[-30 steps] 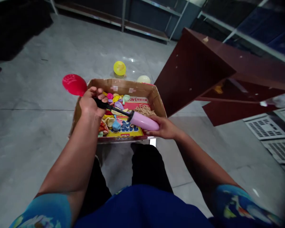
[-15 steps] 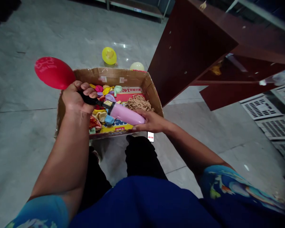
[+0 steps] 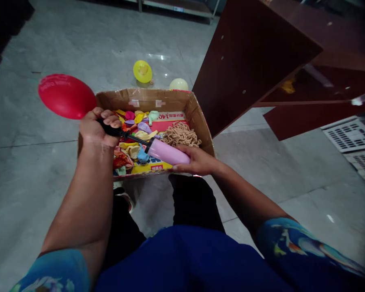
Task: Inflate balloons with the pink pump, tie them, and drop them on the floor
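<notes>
My left hand (image 3: pixel 99 126) is closed around the black handle of a balloon pump, and my right hand (image 3: pixel 197 160) grips the far end of its pink barrel (image 3: pixel 167 153). Between them a length of black rod shows. A red balloon (image 3: pixel 67 96), partly inflated, sticks out to the left from my left hand; its neck is hidden by the fingers. Beneath the pump is an open cardboard box (image 3: pixel 146 97). Inside it lie several limp balloons (image 3: pixel 144 127) in mixed colours and a heap of beige cord (image 3: pixel 182 134).
Past the box, a yellow balloon piece (image 3: pixel 142 71) and a pale inflated balloon (image 3: pixel 179 84) rest on the floor. Dark red wooden furniture (image 3: pixel 246 61) stands at the right, close to the box. White slotted crates (image 3: pixel 351 134) are farther right, and a metal shelf (image 3: pixel 179 7) is at the back.
The pink barrel has slid away from the handle, baring more of the black rod. The red balloon looks somewhat fuller. My view has shifted slightly.
</notes>
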{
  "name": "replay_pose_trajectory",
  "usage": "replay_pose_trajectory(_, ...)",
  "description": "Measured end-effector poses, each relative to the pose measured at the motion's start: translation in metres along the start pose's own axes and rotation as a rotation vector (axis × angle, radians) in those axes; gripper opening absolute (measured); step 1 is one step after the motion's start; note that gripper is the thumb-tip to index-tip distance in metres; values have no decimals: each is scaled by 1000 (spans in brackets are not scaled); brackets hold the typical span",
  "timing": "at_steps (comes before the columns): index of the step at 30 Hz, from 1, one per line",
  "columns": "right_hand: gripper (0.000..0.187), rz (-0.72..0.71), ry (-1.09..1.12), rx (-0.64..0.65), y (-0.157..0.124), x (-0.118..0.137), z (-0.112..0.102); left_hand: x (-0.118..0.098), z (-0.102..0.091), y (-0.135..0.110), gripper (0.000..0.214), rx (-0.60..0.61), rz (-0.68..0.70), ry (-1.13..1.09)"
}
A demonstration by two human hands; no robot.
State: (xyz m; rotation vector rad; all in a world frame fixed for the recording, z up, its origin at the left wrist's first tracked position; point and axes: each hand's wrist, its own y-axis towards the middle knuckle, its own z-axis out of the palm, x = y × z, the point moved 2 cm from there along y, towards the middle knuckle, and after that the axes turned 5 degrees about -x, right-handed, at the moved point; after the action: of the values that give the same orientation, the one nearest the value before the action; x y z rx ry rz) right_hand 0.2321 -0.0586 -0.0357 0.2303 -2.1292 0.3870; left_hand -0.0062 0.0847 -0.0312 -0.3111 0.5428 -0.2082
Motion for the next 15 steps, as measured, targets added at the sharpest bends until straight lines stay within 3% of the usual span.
replay_pose_trajectory(4, 51, 6, 13, -32, 22, 11, 21, 16, 1, 0, 26, -68, -84, 28)
replay_pose_trajectory(7, 53, 56, 32, -39, 23, 15, 33, 22, 1, -2, 24, -76, -84, 36)
replay_pose_trajectory(12, 48, 52, 166, -17, -1, 13, 37, 17, 2, 0, 21, 56, -207, 36)
replay_pose_trajectory(15, 50, 95, 144, 4, -26, 7, 27, 7, 0, 5, 21, 87, -175, 20)
